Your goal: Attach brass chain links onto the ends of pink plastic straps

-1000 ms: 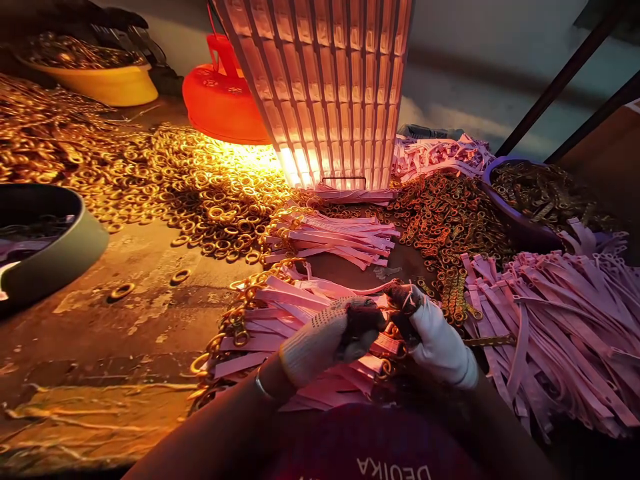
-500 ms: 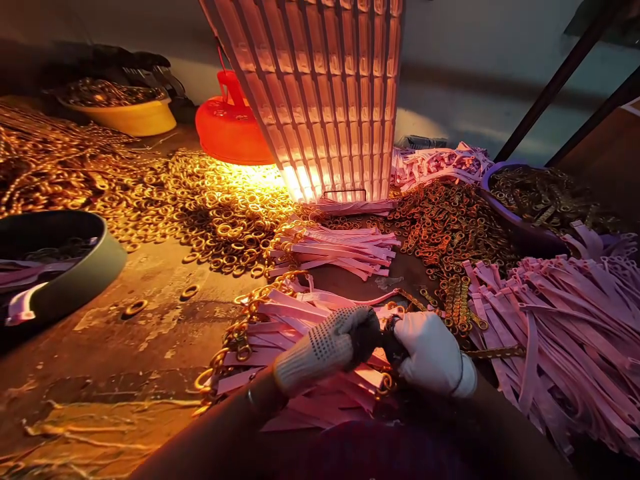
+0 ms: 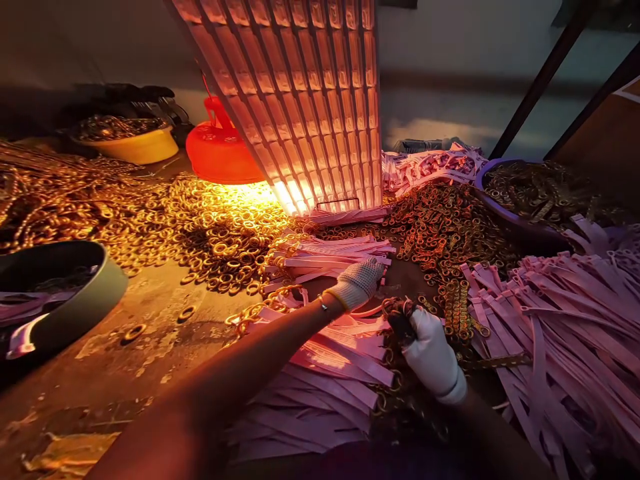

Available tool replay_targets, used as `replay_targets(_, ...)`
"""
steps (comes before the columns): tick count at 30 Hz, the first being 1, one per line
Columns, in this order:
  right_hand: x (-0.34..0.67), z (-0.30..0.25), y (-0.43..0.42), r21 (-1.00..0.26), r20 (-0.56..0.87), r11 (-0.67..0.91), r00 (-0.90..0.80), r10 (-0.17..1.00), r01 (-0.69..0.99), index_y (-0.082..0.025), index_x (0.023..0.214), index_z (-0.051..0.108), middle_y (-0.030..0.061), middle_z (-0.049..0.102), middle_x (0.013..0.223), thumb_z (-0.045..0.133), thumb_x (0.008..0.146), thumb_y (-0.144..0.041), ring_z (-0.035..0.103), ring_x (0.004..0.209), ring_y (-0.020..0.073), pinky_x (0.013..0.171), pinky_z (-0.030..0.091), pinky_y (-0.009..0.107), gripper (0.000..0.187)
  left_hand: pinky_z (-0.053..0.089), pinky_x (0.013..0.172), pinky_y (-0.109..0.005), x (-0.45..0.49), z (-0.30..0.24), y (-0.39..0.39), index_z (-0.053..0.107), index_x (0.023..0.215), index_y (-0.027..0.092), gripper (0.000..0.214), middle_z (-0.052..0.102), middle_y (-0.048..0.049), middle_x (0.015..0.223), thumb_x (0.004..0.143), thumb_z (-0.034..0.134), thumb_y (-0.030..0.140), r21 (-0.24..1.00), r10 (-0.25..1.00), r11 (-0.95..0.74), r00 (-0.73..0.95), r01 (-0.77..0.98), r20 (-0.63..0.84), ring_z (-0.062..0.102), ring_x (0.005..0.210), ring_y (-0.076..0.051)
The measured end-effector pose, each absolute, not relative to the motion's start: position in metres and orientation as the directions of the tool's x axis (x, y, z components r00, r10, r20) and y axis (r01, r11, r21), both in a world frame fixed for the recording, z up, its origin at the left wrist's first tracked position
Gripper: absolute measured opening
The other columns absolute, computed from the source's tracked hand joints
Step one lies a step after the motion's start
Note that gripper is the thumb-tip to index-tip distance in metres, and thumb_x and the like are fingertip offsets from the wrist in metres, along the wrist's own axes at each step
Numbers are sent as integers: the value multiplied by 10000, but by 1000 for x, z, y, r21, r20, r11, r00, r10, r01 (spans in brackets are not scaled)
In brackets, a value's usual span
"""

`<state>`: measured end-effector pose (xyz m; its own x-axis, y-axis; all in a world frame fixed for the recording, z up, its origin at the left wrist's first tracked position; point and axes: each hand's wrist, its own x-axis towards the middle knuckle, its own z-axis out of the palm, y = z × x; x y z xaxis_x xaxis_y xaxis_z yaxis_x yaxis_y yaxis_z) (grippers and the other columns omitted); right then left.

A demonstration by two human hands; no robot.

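White dotted knit-gloved left hand (image 3: 357, 285): at small bundle of flat pink straps (image 3: 325, 253); finger spread: cannot tell | white-gloved right hand (image 3: 426, 343): fingers curled narrow, contents hidden; beside larger pink-strap heap (image 3: 320, 390)

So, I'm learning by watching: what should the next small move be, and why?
Perhaps draw the left hand in toward the right hand: the left is out by the far straps, the right beside the near straps, so they sit too far apart to work together. What either holds is unclear.
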<state>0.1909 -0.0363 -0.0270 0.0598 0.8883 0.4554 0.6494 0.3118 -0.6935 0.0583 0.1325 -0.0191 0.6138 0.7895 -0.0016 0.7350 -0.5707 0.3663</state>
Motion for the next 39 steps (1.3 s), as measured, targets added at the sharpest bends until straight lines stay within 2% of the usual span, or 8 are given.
replay_targets(4, 192, -29, -39, -756, 404, 317, 27, 914, 572, -214, 913, 692, 43, 660, 738, 524, 908, -198, 603, 690, 189, 693, 501, 279, 168, 547, 829, -451, 76, -37, 142, 596, 1254, 86, 362, 652, -221, 1132, 920, 530, 211, 246, 806, -560, 589, 791, -58, 692, 974, -317)
replay_targets(8, 195, -28, -38, -799, 399, 343, 9, 917, 493, -228, 1092, 698, 53, 713, 894, 505, 885, -149, 663, 873, 202, 834, 531, 295, 294, 548, 802, -417, 74, -29, 135, 630, 1177, 105, 348, 644, -196, 1116, 860, 629, 248, 274, 814, -548, 579, 790, -41, 698, 944, -310)
replay_targets(13, 196, -22, -37, -729, 415, 323, 14, 910, 603, -206, 1118, 682, 58, 709, 846, 500, 874, -123, 665, 831, 212, 800, 535, 305, 315, 491, 599, -243, 35, 8, 103, 619, 1030, 158, 226, 662, -73, 850, 933, 446, 265, 528, 834, -470, 552, 707, 4, 650, 704, -158)
replay_targets(17, 186, -10, -34, -597, 441, 364, -87, 893, 715, -200, 1070, 670, 62, 697, 872, 494, 878, -98, 646, 822, 201, 754, 507, 281, 279, 255, 390, -188, -6, 29, 54, 532, 933, 199, 165, 424, 63, 541, 908, 480, 354, 964, 843, 18, 515, 266, -158, 356, 395, -75)
replay_targets(22, 161, 5, -33, -408, 352, 332, -188, 917, 851, -172, 920, 656, 73, 671, 828, 516, 839, -110, 613, 768, 201, 681, 441, 269, 173, 184, 383, -189, -21, 30, 6, 409, 772, 221, 317, 324, 87, 524, 903, 546, 476, 957, 838, 284, 467, 66, -281, 257, 406, -59)
replay_targets(25, 149, 9, -37, -228, 305, 286, -211, 929, 931, -161, 841, 638, 99, 660, 827, 527, 832, -146, 600, 757, 214, 651, 397, 286, 113, 202, 410, -196, -21, 25, -2, 394, 739, 217, 343, 333, 76, 556, 913, 527, 482, 963, 866, 220, 423, 155, -266, 275, 439, -64)
replay_targets(31, 142, -2, -47, -2, 374, 268, -248, 894, 964, -169, 778, 602, 103, 630, 755, 523, 814, -146, 563, 669, 218, 584, 342, 316, 90, 293, 515, -214, -27, 14, 2, 549, 653, 173, 313, 522, 3, 624, 866, 611, 394, 915, 878, -207, 479, 347, 17, 384, 593, -103)
replay_targets(39, 138, -12, -55, 19, 286, 353, -344, 895, 935, -135, 889, 607, 149, 655, 905, 554, 835, -166, 584, 724, 220, 593, 415, 315, 82, 418, 617, -244, -34, 4, 1, 659, 734, 182, 212, 645, -32, 697, 857, 590, 340, 891, 785, -252, 618, 377, -39, 539, 673, -165)
